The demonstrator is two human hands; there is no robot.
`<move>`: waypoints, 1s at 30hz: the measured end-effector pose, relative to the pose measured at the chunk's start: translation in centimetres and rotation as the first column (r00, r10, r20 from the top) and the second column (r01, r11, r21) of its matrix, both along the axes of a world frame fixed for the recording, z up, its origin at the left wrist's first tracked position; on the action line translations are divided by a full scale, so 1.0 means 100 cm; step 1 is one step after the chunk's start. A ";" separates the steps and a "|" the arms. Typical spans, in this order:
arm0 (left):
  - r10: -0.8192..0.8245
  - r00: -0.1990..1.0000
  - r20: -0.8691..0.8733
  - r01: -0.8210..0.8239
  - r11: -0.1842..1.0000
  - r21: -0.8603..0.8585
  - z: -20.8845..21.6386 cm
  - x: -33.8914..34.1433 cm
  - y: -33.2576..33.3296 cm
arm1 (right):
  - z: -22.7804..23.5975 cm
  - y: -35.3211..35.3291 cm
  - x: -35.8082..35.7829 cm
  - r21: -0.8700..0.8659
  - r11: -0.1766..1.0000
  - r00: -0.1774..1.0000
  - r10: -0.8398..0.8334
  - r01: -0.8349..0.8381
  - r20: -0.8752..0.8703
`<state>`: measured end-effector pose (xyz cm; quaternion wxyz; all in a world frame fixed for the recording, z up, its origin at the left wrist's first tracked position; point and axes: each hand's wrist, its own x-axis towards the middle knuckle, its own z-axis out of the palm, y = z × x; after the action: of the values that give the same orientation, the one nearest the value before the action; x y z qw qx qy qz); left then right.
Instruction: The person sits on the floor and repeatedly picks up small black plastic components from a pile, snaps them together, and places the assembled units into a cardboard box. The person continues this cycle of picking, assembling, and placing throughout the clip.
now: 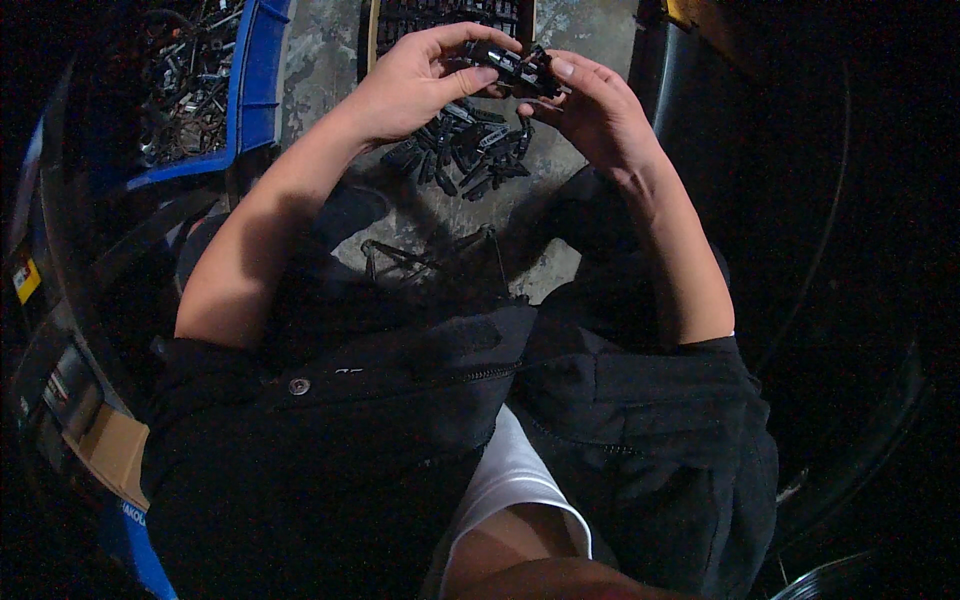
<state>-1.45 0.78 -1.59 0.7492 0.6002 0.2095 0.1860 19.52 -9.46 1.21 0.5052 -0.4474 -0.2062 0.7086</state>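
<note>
Up at the far side of the view, my left hand (420, 82) and my right hand (598, 105) hold one small black part (518, 70) between them. It has a shiny strip along it, and its exact kind cannot be made out. My left thumb and fingers pinch its left end. The right thumb and fingers close on its right end, partly covering it. Below the hands, a loose pile of similar black parts (478, 150) lies on the concrete floor.
Beyond my hands stands a box (371, 35) with black parts in rows. A blue bin (243, 90) full of mixed metal pieces is at the far left. A thin dark metal frame (425, 262) is between my legs. Cardboard (113, 455) shows at the near left.
</note>
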 end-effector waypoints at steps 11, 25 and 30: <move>-0.010 1.000 0.021 0.010 1.000 -0.016 0.000 0.000 0.000 | 0.006 -0.001 -0.002 -0.005 1.000 0.999 -0.010 0.010 0.032; 0.015 0.997 -0.071 -0.014 1.000 0.007 0.004 -0.002 -0.001 | -0.009 -0.001 0.003 0.036 0.999 0.973 0.027 -0.037 0.230; 0.013 0.991 -0.130 -0.004 0.998 0.070 0.005 -0.004 -0.001 | -0.009 0.001 0.001 0.178 0.977 0.894 0.025 -0.117 0.447</move>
<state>-1.80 0.64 -1.12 0.7120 0.6357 0.2537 0.1567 19.63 -9.33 0.30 0.4612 -0.5355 -0.4020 0.5822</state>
